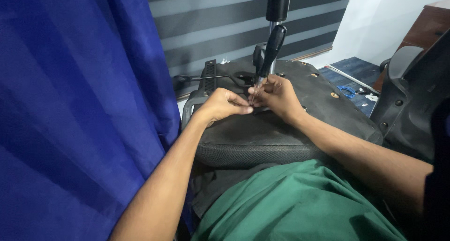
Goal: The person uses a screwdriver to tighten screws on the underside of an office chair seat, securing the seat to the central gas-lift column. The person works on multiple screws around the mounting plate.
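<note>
Two hands meet close together on the upside-down chair seat point(262, 128) that rests on my lap. My left hand point(225, 106) has its fingers pinched shut at the tip of the screwdriver point(270, 53); something tiny may be in the pinch, but I cannot tell what. My right hand point(279, 96) is wrapped around the low part of the screwdriver, just beside the left fingertips. The black handle sticks up above both hands. Behind the hands stands the chair's metal post point(277, 11). Left of my left arm hangs a blue curtain point(79, 105). Below my arms are my green trousers point(295, 203). Far past my right hand lies a blue cable point(346, 91) on the floor.
</note>
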